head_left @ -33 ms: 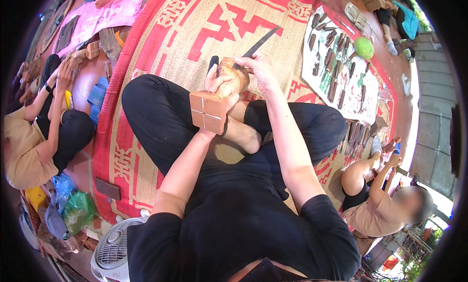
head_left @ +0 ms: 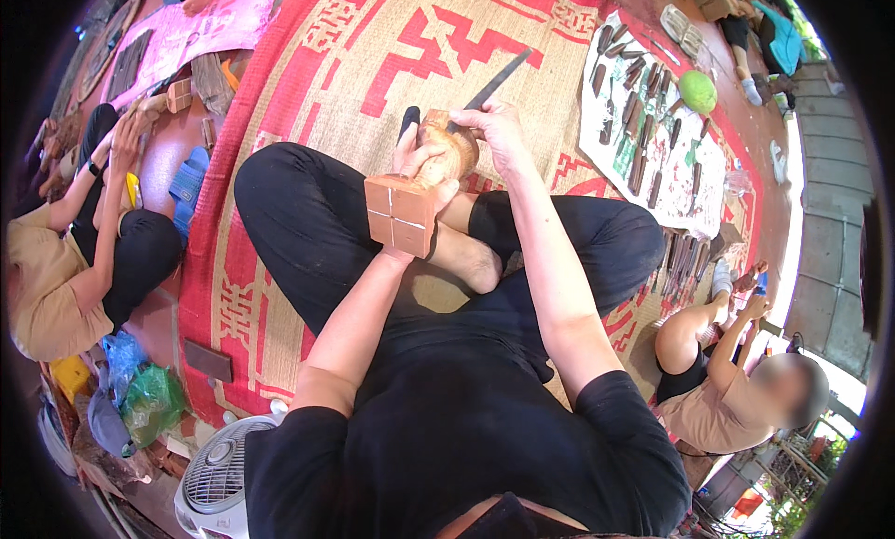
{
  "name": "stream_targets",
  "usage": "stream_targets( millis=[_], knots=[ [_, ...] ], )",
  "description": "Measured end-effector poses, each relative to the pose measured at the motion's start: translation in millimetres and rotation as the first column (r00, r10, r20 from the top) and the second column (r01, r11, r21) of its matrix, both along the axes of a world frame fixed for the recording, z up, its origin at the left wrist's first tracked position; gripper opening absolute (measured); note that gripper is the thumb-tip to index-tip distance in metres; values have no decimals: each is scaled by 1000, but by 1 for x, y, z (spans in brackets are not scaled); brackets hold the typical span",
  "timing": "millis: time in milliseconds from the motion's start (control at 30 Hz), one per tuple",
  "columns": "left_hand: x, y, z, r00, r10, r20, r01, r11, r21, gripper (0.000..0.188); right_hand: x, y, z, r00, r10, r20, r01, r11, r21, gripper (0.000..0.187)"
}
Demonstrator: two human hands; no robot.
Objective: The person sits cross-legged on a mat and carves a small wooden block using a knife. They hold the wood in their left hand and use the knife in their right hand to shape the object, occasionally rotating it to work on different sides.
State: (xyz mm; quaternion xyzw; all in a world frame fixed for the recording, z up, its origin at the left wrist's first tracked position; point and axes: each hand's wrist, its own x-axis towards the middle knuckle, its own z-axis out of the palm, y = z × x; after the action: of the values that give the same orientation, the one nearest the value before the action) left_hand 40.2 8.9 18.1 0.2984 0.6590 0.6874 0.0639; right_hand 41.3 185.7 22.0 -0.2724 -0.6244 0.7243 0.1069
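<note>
My left hand [head_left: 421, 166] is wrapped round a carved wooden piece [head_left: 452, 157], holding it tilted above my crossed legs. Its square base [head_left: 400, 214], marked with a pale cross, faces me, while the rounded, grained body points away. My right hand [head_left: 494, 133] is closed on a long dark file [head_left: 503, 80]. The file slants up and to the right, and its lower end lies at the upper part of the carving. My fingers hide that end, so I cannot tell exactly where it touches the wood.
Under me spreads a red and straw-coloured mat [head_left: 401, 35]. At right, a white cloth [head_left: 597, 119] carries many dark-handled tools and a green round fruit [head_left: 696, 91]. A fan [head_left: 216, 474] stands lower left. People sit at both sides; blue sandals [head_left: 189, 185] lie left.
</note>
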Motion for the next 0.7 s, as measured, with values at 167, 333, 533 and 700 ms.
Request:
stream_targets(
  millis=[167,333,533,700],
  knots=[
    [0,2,-3,999,6,-53,-7,1000,-11,42,-5,18,-3,977,-213,32,214,975,-66,10],
    [0,1,0,1000,13,-19,-13,1000,-21,42,8,15,9,989,-147,1,147,986,-75,12],
    [0,2,-2,999,3,-53,-5,1000,-30,44,9,0,1,998,-66,-22,63,993,-95,14],
    [-3,1,-6,999,19,-38,-20,999,-39,41,7,12,-8,981,-196,-2,193,970,-150,11]
  ],
)
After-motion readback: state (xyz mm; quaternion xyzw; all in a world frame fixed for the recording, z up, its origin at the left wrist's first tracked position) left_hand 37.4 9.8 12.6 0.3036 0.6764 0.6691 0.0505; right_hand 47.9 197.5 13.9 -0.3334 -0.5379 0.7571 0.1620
